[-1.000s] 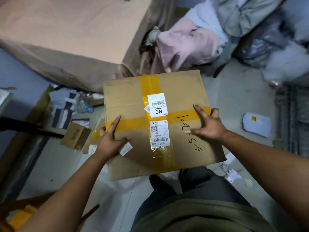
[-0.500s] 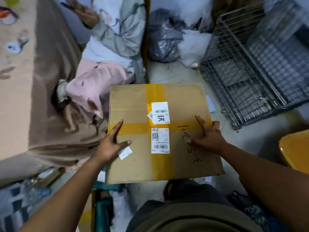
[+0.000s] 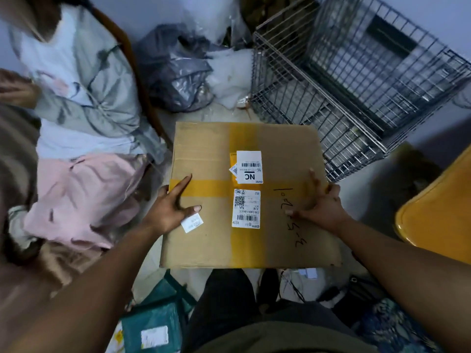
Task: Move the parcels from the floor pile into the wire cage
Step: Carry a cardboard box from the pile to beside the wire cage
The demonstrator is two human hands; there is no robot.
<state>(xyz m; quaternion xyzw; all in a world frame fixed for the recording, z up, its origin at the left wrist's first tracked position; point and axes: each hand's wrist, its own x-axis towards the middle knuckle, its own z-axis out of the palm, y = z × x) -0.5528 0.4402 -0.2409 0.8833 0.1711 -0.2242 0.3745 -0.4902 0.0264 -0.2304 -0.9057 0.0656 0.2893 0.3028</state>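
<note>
A flat brown cardboard box, crossed with yellow tape and carrying white labels, is held level in front of me above the floor. My left hand grips its left edge, with index finger and thumb lying on top. My right hand grips the right edge, fingers spread over the lid beside handwritten marks. The wire cage stands just beyond the box's far right corner, and its mesh floor is visible.
A seated person in a grey-white jacket and pink trousers is close on the left. Grey and white plastic bags lie beyond the box. A yellow object is at the right. A teal parcel lies by my feet.
The view has swung right from the floor pile to the cage. The box, still held by both hands, now sits next to the cage, which looks nearer.
</note>
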